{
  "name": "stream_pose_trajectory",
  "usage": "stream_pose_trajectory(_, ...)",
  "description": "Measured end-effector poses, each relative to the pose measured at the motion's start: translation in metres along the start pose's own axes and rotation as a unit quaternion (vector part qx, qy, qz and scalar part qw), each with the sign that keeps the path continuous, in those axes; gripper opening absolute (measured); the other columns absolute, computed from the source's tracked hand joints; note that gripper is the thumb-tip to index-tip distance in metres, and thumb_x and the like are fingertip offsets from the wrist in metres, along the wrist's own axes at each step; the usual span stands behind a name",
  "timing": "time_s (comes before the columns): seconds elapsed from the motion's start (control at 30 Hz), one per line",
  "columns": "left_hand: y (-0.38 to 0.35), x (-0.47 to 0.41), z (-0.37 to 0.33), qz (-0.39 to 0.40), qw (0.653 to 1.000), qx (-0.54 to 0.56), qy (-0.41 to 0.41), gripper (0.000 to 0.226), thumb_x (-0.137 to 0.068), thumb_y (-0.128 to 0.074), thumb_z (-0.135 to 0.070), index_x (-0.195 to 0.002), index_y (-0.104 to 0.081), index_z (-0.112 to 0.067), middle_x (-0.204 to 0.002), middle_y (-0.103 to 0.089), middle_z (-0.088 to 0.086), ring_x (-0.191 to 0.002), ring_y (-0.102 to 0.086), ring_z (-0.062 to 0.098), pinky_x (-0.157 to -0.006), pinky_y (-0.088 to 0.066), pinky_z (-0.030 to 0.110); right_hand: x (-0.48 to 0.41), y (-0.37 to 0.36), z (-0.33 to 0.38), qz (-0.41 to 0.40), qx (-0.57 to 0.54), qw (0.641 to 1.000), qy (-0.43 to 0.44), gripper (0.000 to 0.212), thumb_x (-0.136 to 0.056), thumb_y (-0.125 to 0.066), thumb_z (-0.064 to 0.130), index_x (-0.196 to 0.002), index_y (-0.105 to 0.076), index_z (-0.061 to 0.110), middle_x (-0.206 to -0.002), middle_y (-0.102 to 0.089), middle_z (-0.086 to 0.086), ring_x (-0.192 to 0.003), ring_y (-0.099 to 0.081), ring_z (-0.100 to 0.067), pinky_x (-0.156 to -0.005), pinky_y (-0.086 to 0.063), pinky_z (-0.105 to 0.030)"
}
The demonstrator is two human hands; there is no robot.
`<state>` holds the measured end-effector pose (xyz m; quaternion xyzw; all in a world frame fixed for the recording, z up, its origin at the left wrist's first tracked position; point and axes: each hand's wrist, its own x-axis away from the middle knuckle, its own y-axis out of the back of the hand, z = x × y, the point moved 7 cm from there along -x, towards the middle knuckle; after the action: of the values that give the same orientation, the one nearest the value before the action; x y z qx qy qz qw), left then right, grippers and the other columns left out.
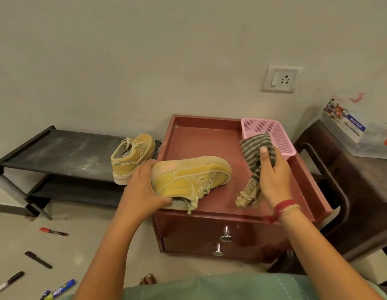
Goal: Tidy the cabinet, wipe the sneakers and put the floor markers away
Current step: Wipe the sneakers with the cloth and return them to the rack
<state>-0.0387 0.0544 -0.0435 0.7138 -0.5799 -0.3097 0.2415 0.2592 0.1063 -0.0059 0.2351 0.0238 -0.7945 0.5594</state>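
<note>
A tan sneaker (188, 176) lies tilted on its side on top of the reddish-brown cabinet (201, 135), and my left hand (142, 189) grips its heel end. My right hand (272, 174) holds a striped grey-and-beige cloth (252, 152) just right of the sneaker, apart from it. The second tan sneaker (132, 156) stands on the black shoe rack (58, 150) to the left. Several markers lie on the floor at lower left: a red one (53, 231), a black one (37, 259), another black one (8, 282) and a blue one (62, 287).
A pink mesh basket (277, 131) sits at the cabinet's back right corner. The cabinet front has two drawers with metal knobs (226, 234). A dark wooden stand (348, 191) with a clear plastic box (359, 126) stands right. A wall socket (279, 80) is behind. My toes (148, 279) show below.
</note>
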Motion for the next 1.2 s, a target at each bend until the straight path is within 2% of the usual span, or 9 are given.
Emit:
stream_pose_trajectory(0.27, -0.003, 0.0, -0.046, 0.002, 0.982, -0.064, -0.175, 0.091, -0.075, -0.07, -0.002, -0.145, -0.023, -0.036, -0.152, -0.014, -0.003, -0.13, -0.021, 0.003, -0.091, -0.036, 0.022, 0.031, -0.073, 0.003, 0.291, 0.123, 0.945, 0.087, 0.046, -0.095, -0.039, 0.043, -0.134, -0.047, 0.02, -0.133, -0.049, 0.007, -0.126, -0.042, -0.007, -0.102, -0.031, -0.02)
stream_pose_trajectory(0.37, -0.005, 0.0, -0.046, -0.003, 0.983, -0.077, -0.165, 0.099, -0.079, -0.063, 0.001, -0.15, -0.008, -0.04, -0.158, -0.007, -0.001, -0.137, -0.018, 0.009, -0.087, -0.039, 0.023, 0.034, -0.077, -0.006, 0.267, 0.122, 0.951, 0.092, 0.047, -0.094, -0.035, 0.048, -0.131, -0.05, 0.022, -0.12, -0.058, 0.007, -0.112, -0.053, -0.009, -0.089, -0.037, -0.019)
stream_pose_trajectory(0.47, 0.006, -0.005, -0.028, -0.068, 0.994, -0.042, -0.08, 0.087, -0.078, -0.073, -0.016, -0.149, -0.024, -0.026, -0.139, -0.045, -0.001, -0.122, -0.047, 0.016, -0.089, -0.045, 0.029, 0.039, -0.075, -0.009, 0.231, 0.115, 0.96, 0.108, 0.05, -0.093, -0.032, 0.055, -0.129, -0.051, 0.026, -0.119, -0.058, 0.01, -0.108, -0.053, -0.004, -0.089, -0.041, -0.019)
stream_pose_trajectory(0.53, 0.011, -0.007, -0.016, -0.089, 0.995, -0.039, -0.02, 0.046, -0.076, -0.074, -0.018, -0.118, -0.056, -0.022, -0.093, -0.061, -0.01, -0.083, -0.057, 0.009, -0.067, -0.044, 0.024, 0.048, -0.075, -0.008, 0.206, 0.109, 0.964, 0.13, 0.046, -0.093, -0.032, 0.052, -0.128, -0.051, 0.028, -0.118, -0.056, 0.016, -0.109, -0.052, 0.001, -0.09, -0.041, -0.017)
stream_pose_trajectory(0.6, 0.004, -0.01, -0.005, -0.034, 0.998, -0.034, 0.031, 0.016, -0.078, -0.066, -0.008, -0.084, -0.057, -0.02, -0.073, -0.058, -0.007, -0.071, -0.057, 0.014, -0.057, -0.038, 0.023, 0.057, -0.077, -0.006, 0.195, 0.109, 0.962, 0.157, 0.041, -0.095, -0.034, 0.047, -0.129, -0.05, 0.029, -0.12, -0.053, 0.019, -0.111, -0.049, 0.005, -0.093, -0.037, -0.01)
stream_pose_trajectory(0.8, -0.016, 0.003, 0.008, 0.118, 0.914, 0.287, 0.261, 0.021, -0.093, -0.051, -0.009, -0.108, -0.061, -0.019, -0.098, -0.069, 0.011, -0.095, -0.066, 0.029, -0.085, -0.056, 0.047, 0.078, -0.081, -0.008, 0.212, 0.161, 0.941, 0.208, 0.051, -0.096, -0.024, 0.051, -0.142, -0.033, 0.03, -0.143, -0.044, 0.008, -0.125, -0.048, -0.007, -0.088, -0.051, -0.024)
stream_pose_trajectory(0.93, -0.019, -0.002, -0.015, 0.067, 0.897, 0.376, 0.221, 0.035, -0.08, -0.055, -0.065, -0.098, -0.058, -0.035, -0.089, -0.067, -0.009, -0.091, -0.065, 0.016, -0.083, -0.055, 0.042, 0.083, -0.082, -0.013, 0.225, 0.228, 0.915, 0.245, 0.055, -0.095, -0.031, 0.045, -0.148, -0.017, 0.033, -0.151, -0.026, 0.012, -0.1, -0.064, -0.014, -0.063, -0.057, -0.029)
stream_pose_trajectory(1.07, -0.017, -0.016, -0.012, -0.022, 0.921, 0.334, 0.199, 0.065, -0.069, -0.075, -0.056, -0.121, -0.055, -0.023, -0.11, -0.065, -0.002, -0.095, -0.064, 0.012, -0.077, -0.056, 0.035, 0.085, -0.078, -0.011, 0.258, 0.176, 0.923, 0.225, 0.053, -0.094, -0.031, 0.051, -0.144, -0.022, 0.04, -0.15, -0.028, 0.019, -0.12, -0.048, 0.002, -0.087, -0.051, -0.023)
stream_pose_trajectory(1.2, 0.005, -0.022, -0.045, -0.074, 0.976, 0.207, -0.009, 0.08, -0.056, -0.076, -0.054, -0.128, -0.045, -0.04, -0.12, -0.047, -0.023, -0.108, -0.045, -0.013, -0.086, -0.04, 0.01, 0.044, -0.038, 0.002, 0.114, -0.028, 0.989, 0.088, 0.031, -0.09, -0.044, 0.047, -0.119, -0.052, 0.036, -0.114, -0.061, 0.014, -0.105, -0.056, 0.004, -0.089, -0.046, -0.018)
